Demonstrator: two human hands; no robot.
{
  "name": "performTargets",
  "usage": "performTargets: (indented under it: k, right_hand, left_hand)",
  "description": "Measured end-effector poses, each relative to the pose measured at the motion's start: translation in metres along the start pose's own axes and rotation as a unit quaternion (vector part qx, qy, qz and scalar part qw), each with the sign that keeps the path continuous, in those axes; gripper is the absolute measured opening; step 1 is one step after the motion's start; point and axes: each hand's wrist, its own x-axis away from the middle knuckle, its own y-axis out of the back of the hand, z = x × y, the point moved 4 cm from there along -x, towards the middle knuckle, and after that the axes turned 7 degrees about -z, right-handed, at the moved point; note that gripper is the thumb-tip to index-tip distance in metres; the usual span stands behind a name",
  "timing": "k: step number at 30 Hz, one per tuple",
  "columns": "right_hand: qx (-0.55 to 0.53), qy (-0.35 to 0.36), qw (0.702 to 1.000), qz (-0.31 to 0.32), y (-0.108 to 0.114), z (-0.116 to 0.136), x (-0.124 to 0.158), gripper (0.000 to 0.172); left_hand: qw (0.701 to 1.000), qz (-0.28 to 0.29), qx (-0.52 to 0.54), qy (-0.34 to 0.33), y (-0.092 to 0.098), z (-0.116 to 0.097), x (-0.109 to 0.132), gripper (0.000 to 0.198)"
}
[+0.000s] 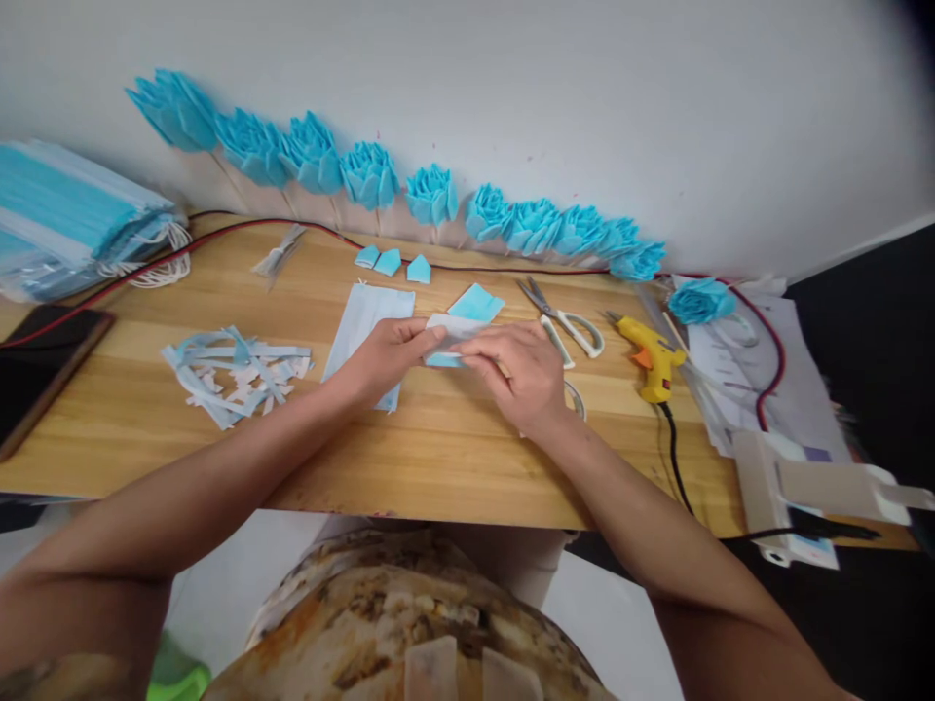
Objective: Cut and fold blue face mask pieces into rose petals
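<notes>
Two hands work one piece: our left hand and right hand both pinch a folded mask piece low over the desk, beside a flat mask. Done, as far as we see: a row of flowers along the wall, three small folds, a heap of scraps. Left, we judge: this piece, the flat mask, the stack of masks; scissors and glue gun lie untouched at our right

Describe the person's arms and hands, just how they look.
The left arm and right arm are bare, with no sleeves in view. The left hand and right hand wear no gloves. No ring, watch or bracelet shows on the visible sides.
</notes>
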Motion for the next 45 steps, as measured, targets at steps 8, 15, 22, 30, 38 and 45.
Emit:
performTargets:
  k: [8, 15, 22, 30, 38, 45]
  right_hand:
    - [-0.065, -0.126, 0.99, -0.011, -0.001, -0.009, -0.002, 0.008]
    - [-0.089, -0.181, 0.979, -0.011, -0.003, -0.014, 0.001, 0.008]
    - [-0.077, -0.213, 0.974, -0.01, -0.002, -0.016, 0.004, 0.014]
    - [-0.081, -0.207, 0.975, 0.002, -0.004, -0.014, 0.004, 0.015]
    - [-0.205, -0.35, 0.914, 0.017, -0.01, -0.034, 0.01, 0.047]
    - [-0.261, -0.398, 0.88, -0.013, -0.012, -0.043, 0.012, 0.026]
  left_hand:
    - [0.995, 0.085, -0.06, -0.004, -0.009, -0.008, 0.006, 0.04]
    - [0.995, 0.101, -0.009, -0.009, -0.01, 0.0, 0.004, 0.034]
    - [0.997, 0.073, 0.018, -0.019, -0.005, 0.0, 0.003, 0.044]
    - [0.995, -0.003, -0.049, -0.084, -0.001, -0.002, 0.005, 0.032]
    - [0.994, -0.083, 0.051, -0.054, 0.008, -0.001, -0.002, 0.038]
    - [0.994, -0.082, 0.059, -0.045, 0.008, 0.002, -0.003, 0.038]
